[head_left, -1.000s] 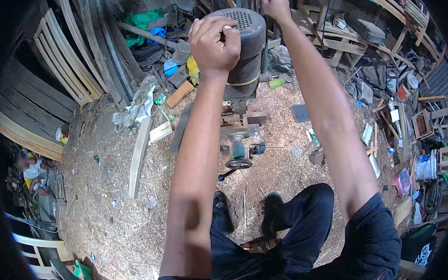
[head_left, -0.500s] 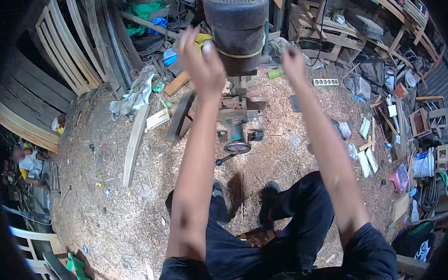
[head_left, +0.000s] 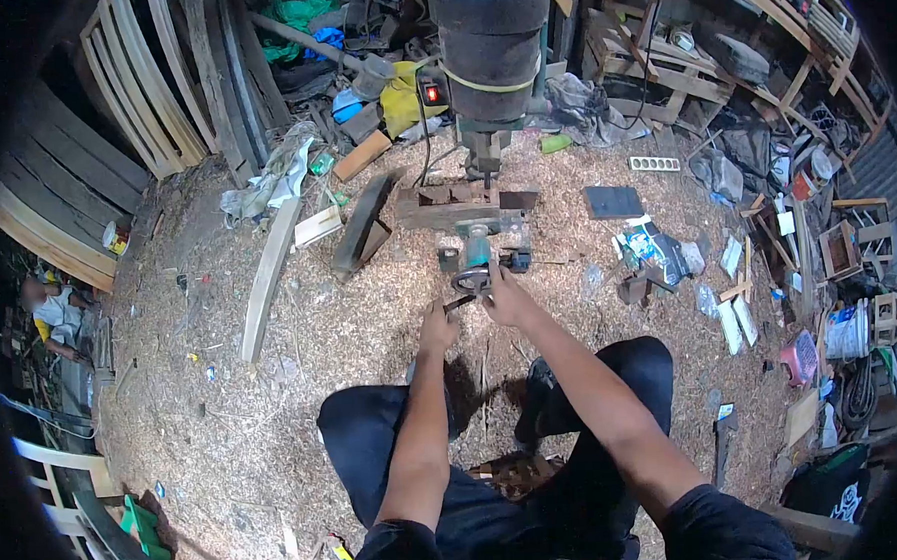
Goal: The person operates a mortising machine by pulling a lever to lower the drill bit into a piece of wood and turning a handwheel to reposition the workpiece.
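A floor machine that looks like a drill press or mortiser, with a dark motor housing (head_left: 491, 48), stands ahead of me. Below its chuck (head_left: 484, 156) is a vise-like table (head_left: 451, 215) with a handwheel (head_left: 471, 281) at the front. My left hand (head_left: 438, 328) is closed around the end of a dark lever (head_left: 460, 304) at the wheel. My right hand (head_left: 509, 299) grips the handwheel at its right side, fingers partly hidden. A switch (head_left: 432, 94) glows red on the housing's left side.
Wood shavings cover the ground. A long board (head_left: 271, 278) and a dark wood piece (head_left: 364, 224) lie left; a dark plate (head_left: 612, 202) and power strip (head_left: 654, 163) lie right. Curved slats (head_left: 150, 83) lean at the back left. Another person (head_left: 58, 315) is at far left.
Both hands came down from beside the motor housing to the handwheel and lever, and closed there. The view shifted slightly, uncovering the yellow bag and the red-lit switch.
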### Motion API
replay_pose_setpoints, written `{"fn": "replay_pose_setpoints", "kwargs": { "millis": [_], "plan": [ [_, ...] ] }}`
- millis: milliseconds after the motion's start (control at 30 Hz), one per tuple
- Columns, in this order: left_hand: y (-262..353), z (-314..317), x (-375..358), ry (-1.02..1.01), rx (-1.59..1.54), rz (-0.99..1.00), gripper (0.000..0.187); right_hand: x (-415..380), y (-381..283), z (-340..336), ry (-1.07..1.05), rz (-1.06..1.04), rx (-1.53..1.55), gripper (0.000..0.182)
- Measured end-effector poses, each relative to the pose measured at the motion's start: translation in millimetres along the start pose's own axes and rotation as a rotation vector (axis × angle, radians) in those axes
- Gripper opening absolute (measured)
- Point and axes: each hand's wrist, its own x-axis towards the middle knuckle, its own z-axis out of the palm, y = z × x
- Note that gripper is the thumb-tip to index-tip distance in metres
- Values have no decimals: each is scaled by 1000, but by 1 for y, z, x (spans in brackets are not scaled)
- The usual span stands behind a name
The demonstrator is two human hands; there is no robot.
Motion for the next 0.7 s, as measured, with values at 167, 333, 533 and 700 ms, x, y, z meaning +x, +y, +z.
{"fn": "replay_pose_setpoints", "kwargs": {
  "millis": [167,333,533,700],
  "plan": [
    [15,-10,-12,32,-106,-58,42,6,-9,1,-1,42,33,76],
    [33,-9,-7,-4,-54,-233,38,13,-12,6,11,81,39,73],
    [55,-11,9,-95,103,-340,40,21,-14,5,10,154,128,64],
    [75,-14,6,-126,219,-316,33,21,1,20,147,94,149,56]
  ]
}}
